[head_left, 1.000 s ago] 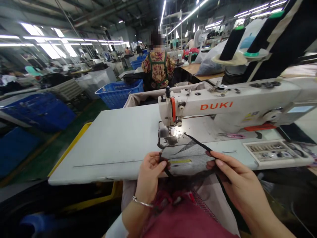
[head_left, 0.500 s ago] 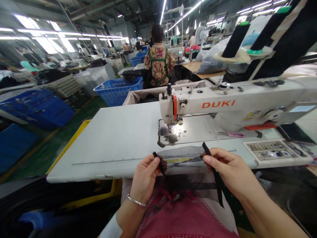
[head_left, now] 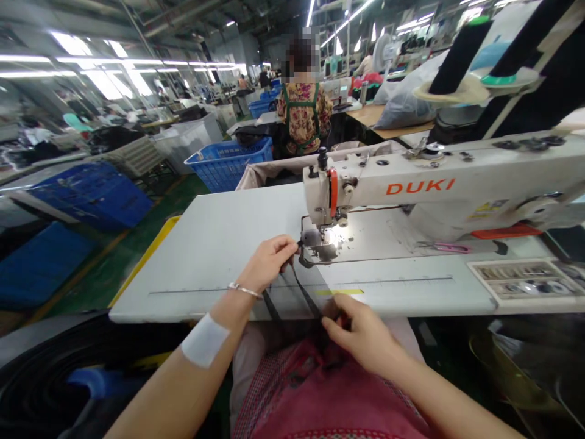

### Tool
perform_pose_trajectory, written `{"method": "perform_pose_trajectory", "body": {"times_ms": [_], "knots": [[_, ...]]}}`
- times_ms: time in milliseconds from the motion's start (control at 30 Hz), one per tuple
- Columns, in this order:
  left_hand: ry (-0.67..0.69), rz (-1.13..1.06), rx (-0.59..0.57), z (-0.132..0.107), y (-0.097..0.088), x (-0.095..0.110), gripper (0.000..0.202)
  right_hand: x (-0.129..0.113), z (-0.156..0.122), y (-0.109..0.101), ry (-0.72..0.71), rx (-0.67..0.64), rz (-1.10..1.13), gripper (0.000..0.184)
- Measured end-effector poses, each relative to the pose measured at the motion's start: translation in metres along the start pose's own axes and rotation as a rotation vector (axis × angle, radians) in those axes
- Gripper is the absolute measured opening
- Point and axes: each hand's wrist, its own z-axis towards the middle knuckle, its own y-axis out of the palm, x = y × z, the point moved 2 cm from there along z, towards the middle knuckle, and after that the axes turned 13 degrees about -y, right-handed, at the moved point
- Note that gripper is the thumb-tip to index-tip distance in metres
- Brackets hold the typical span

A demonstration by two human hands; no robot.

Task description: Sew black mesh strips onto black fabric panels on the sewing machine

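The mesh fabric [head_left: 292, 299] is held between the two hands in front of the sewing machine [head_left: 365, 183], on the person's side of it, over the near edge of the table [head_left: 228, 244]. Its black edging [head_left: 307, 296] is narrow and drawn nearly straight; its long axis runs slantwise, from close to the left of the sewing machine's needle area down to the right, away from the machine and toward the person. The left hand [head_left: 269, 262] pinches the upper end, and a short dark tip points out from its fingers toward the sewing machine. The right hand [head_left: 363, 335], lower and farther from the machine, grasps the lower end with bent fingers. The fabric is thin, greyish and see-through, so the pale table shows behind it. A second dark band [head_left: 270, 303] hangs below the left hand, roughly parallel to the edging.
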Motion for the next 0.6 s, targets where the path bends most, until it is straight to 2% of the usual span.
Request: {"method": "perform_pose_trajectory", "body": {"times_ms": [100, 233, 333, 433, 500, 600], "knots": [[0.058, 0.192, -0.035, 0.043, 0.004, -0.002, 0.017, 0.004, 0.015, 0.013, -0.101, -0.043, -0.182, 0.017], [0.137, 0.348, -0.04, 0.078, 0.028, -0.012, 0.01, 0.026, 0.036, -0.013, -0.157, 0.0, -0.345, 0.035], [0.195, 0.425, -0.039, 0.09, 0.044, -0.015, 0.012, 0.047, 0.053, -0.029, -0.282, -0.018, -0.396, 0.028], [0.234, 0.48, -0.024, 0.087, 0.048, -0.011, 0.008, 0.065, 0.065, -0.029, -0.383, -0.063, -0.41, 0.037], [0.251, 0.501, 0.001, 0.072, 0.045, -0.008, 0.01, 0.073, 0.068, -0.025, -0.395, -0.064, -0.427, 0.042], [0.261, 0.556, 0.051, 0.033, 0.035, -0.009, 0.04, 0.079, 0.068, -0.023, -0.396, -0.042, -0.436, 0.044]]}}
